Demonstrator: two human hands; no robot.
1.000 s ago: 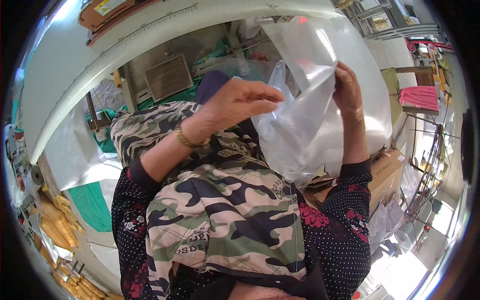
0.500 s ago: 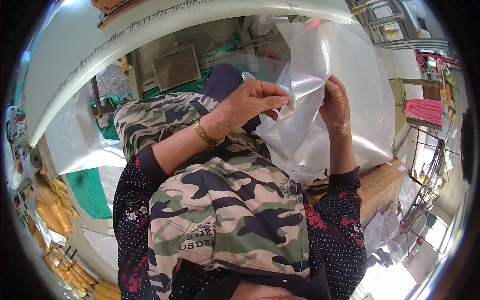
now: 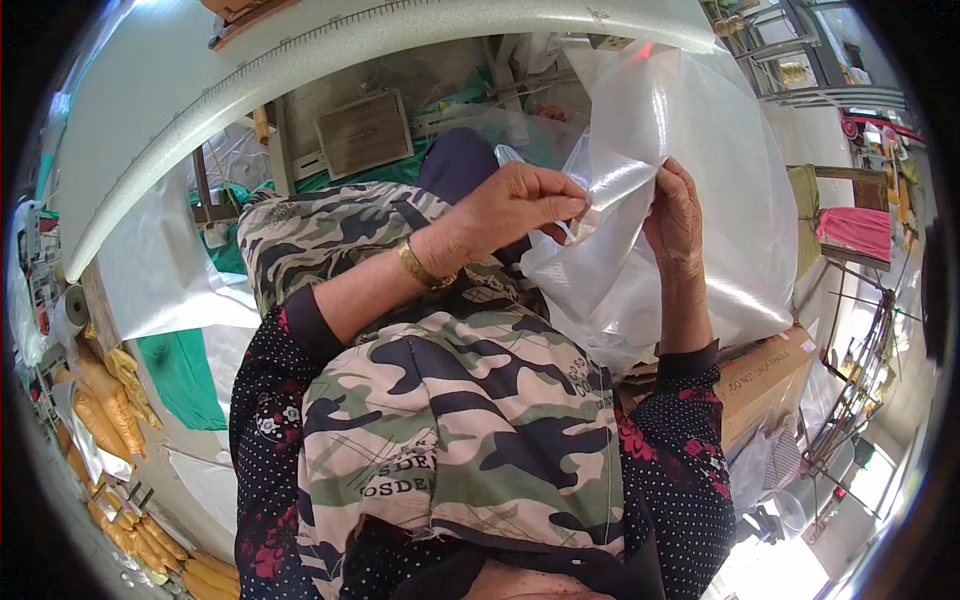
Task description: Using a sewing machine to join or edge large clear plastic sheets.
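Note:
A large, glossy, translucent plastic sheet (image 3: 715, 150) hangs from the table edge and spreads over my right side. My left hand (image 3: 525, 205) is closed, its thumb and forefinger pinching a crumpled fold at the sheet's left. Just to the right, my right hand (image 3: 677, 215) grips a gathered part of the same sheet, its fingers curled toward the fold. Between the two hands the plastic is pulled into creases. On my left wrist is a gold-coloured watch (image 3: 420, 265). A camouflage apron (image 3: 480, 420) covers my lap under both forearms.
A pale table edge with a ruler scale (image 3: 330, 45) curves across the far side. Beneath it stands a framed panel (image 3: 363, 133). A cardboard box (image 3: 765, 375) is by my right elbow; a pink cloth (image 3: 855, 233) hangs farther right. Yellow-brown bundles (image 3: 105, 405) lie at the left.
Both hands keep their hold on the plastic sheet, staying close together with only slight movement. The whole view has shifted a little.

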